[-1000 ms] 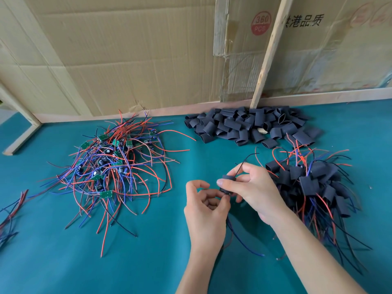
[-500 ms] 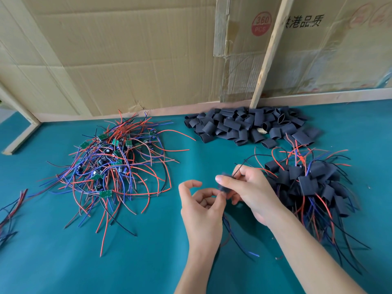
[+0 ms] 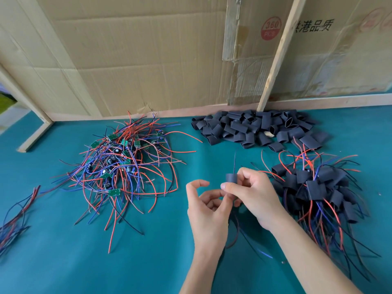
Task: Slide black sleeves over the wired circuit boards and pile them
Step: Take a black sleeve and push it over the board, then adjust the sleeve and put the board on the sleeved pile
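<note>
Sleeving was in progress at table centre. The right hand (image 3: 252,194) pinched a black sleeve (image 3: 231,178) over a wired board; the left hand (image 3: 206,211), fingers curled, pinched the trailing wires below. Next move, judged: seat the sleeve, then transfer to the finished pile (image 3: 318,187) at 3 o'clock.

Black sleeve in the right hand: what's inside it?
A thin dark wire leaves the top of the black sleeve, pinched by the right hand; coloured wires hang below the hands. The board cannot be seen, covered by sleeve and fingers.
</note>
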A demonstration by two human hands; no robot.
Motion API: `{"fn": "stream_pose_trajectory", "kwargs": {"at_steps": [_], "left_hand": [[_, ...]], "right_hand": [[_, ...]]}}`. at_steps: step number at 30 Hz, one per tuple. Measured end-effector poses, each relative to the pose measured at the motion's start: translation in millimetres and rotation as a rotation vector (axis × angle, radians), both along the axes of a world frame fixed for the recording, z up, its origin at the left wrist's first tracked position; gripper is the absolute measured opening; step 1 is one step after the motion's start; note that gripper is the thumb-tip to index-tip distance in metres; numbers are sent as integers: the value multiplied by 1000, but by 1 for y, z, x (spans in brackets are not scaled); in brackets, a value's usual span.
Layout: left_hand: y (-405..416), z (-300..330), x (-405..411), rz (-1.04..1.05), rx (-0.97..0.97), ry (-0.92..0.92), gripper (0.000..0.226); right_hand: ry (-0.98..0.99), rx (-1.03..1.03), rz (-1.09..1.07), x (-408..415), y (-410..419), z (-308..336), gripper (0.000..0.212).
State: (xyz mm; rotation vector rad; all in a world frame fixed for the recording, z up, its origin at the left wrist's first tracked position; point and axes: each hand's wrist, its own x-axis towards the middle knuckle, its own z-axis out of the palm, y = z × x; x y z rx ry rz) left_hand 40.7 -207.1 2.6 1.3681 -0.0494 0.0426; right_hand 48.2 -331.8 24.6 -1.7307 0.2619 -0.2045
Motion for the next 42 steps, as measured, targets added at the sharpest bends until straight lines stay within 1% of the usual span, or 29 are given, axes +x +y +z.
{"fn": "stream_pose_trajectory", "kwargs": {"at_steps": [3, 6, 8, 10, 14, 16, 17, 19, 20, 21, 23, 25, 27, 29, 30, 32, 34, 35, 37, 38, 42], "left_hand": [[-1, 1, 0, -16, -13, 0, 37], [-1, -2, 2, -27, 4, 9, 26], [-1, -5, 3, -36, 27, 0, 26], [-1, -6, 4, -42, 41, -8, 28], [0, -5, 4, -53, 48, -15, 31], [0, -4, 3, -56, 53, -18, 31], [1, -4, 3, -58, 55, -20, 31], [0, -3, 3, -65, 56, -22, 29], [0, -3, 4, -71, 58, -22, 28], [0, -4, 4, -75, 58, -23, 27], [0, -4, 4, -73, 67, -34, 28], [-1, -5, 4, -62, 94, -54, 28], [0, -5, 3, -51, 118, -70, 29], [2, -5, 3, -54, 112, -62, 32], [3, -5, 3, -60, 100, -52, 34], [6, -3, 3, -66, 84, -39, 36], [9, -3, 2, -70, 110, -25, 26], [9, -3, 2, -70, 136, -16, 20], [8, -2, 0, -70, 172, -1, 13], [8, -2, -1, -71, 178, -6, 15], [7, 0, -2, -91, 213, -60, 19]], "right_hand": [[-49, 75, -107, -1, -8, 13, 38], [-71, 180, -256, -5, -36, 34, 32], [-79, 151, -338, -13, -60, 46, 30], [-52, 15, -377, -24, -83, 57, 34], [147, -414, -431, -38, -139, 66, 56], [192, -682, -433, -35, -164, 62, 67], [200, -817, -447, -31, -165, 62, 69], [171, -981, -458, -21, -138, 74, 60], [120, -1044, -438, -13, -115, 82, 51], [62, -1078, -372, -4, -88, 87, 41], [-1, -995, -96, 19, -30, 91, 29], [36, -946, 247, 44, 20, 84, 25], [133, -952, 470, 73, 59, 70, 30], [222, -986, 585, 96, 86, 53, 39], [248, -1017, 615, 103, 96, 46, 42], [271, -1105, 588, 110, 107, 38, 43], [266, -1204, 512, 108, 108, 34, 40], [267, -1235, 484, 105, 106, 32, 36], [277, -1280, 431, 100, 100, 30, 17], [279, -1292, 409, 99, 96, 30, 14], [293, -1235, 343, 94, 77, 34, 19]]}}
